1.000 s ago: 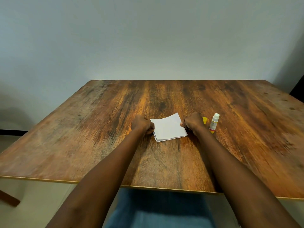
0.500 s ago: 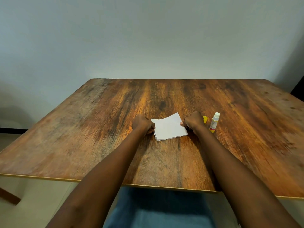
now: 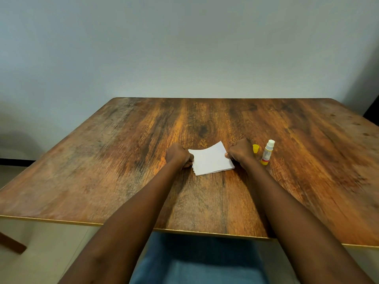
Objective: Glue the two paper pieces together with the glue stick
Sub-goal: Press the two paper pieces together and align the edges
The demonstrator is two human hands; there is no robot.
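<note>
The white paper pieces (image 3: 211, 159) lie stacked on the wooden table (image 3: 123, 160), the lower sheet's ragged edge showing at the left. My left hand (image 3: 178, 154) is closed on the stack's left edge. At the right edge, my right hand (image 3: 240, 152) pinches the paper with closed fingers. Right of that hand the glue stick (image 3: 267, 153) stands upright and uncapped, white with a yellow base. Its yellow cap (image 3: 255, 148) rests between the stick and my right hand.
A plain pale wall rises behind the table's far edge. My blue-clad lap (image 3: 196, 261) shows below the near edge. A dark object (image 3: 372, 111) sits at the far right beyond the table.
Both hands hold the paper as before. The top sheet's far edge now looks slightly lifted and curved. The camera tilted a little.
</note>
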